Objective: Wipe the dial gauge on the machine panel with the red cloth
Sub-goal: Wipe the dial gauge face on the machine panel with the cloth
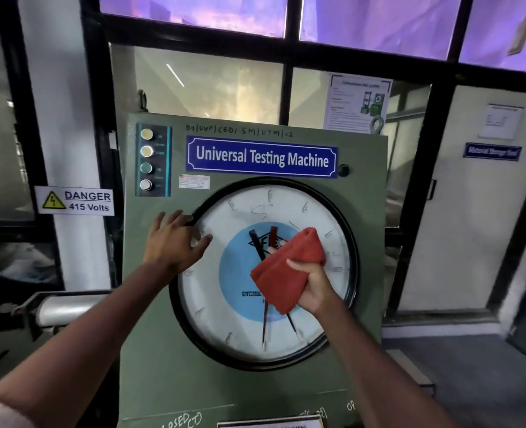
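A large round dial gauge (224,304) with a black rim, white face and blue centre fills the middle of the green machine panel (150,350). My right hand (312,288) grips a folded red cloth (286,267) and presses it on the glass right of centre, covering part of the pointers. My left hand (172,239) rests flat with fingers spread on the gauge's upper left rim and the panel beside it, holding nothing.
A blue "Universal Testing Machine" sign (261,157) sits above the gauge. A column of push buttons (146,159) is at the panel's upper left. A "DANGER 415 Volts" label (74,200) hangs on the left pillar. Windows and a door stand behind.
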Action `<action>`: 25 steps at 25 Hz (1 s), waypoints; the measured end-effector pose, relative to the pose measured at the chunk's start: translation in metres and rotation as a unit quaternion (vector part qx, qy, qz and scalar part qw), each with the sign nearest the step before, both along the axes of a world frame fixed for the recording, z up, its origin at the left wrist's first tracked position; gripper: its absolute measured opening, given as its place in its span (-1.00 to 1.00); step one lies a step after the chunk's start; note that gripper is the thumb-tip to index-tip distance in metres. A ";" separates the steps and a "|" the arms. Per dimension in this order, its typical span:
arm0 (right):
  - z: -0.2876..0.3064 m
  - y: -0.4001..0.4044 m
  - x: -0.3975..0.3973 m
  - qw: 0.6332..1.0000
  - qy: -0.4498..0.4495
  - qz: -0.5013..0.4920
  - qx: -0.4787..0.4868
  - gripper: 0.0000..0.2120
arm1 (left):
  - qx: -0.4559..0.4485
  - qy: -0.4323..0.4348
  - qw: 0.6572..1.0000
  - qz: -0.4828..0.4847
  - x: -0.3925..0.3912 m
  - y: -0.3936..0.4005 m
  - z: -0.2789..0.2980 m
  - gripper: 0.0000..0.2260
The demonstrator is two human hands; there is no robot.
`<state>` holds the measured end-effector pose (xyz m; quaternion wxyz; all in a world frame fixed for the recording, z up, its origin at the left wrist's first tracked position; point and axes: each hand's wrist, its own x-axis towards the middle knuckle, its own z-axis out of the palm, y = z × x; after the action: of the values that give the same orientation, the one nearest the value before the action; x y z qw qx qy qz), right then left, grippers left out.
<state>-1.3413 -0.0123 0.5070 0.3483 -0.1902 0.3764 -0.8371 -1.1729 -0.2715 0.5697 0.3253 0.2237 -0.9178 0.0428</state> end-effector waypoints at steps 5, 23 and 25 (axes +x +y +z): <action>0.008 -0.003 -0.010 0.995 -0.061 -0.025 -0.074 -0.46 | 0.005 0.035 0.998 -0.050 -0.024 -0.017 -0.005 -0.27; 0.008 -0.092 -0.115 0.615 0.445 -0.501 0.416 -0.11 | -0.095 0.057 0.993 -0.025 -0.111 -0.018 -0.043 -0.13; 0.008 -0.112 -0.113 0.570 0.502 -0.508 0.406 -0.11 | -0.096 0.047 0.994 -0.011 -0.117 -0.021 -0.054 -0.10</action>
<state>-1.4542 -0.1239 0.5150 -0.3389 -0.1960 0.8259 -0.4058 -1.2896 -0.2926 0.5154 0.3887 0.1832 -0.8954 0.1165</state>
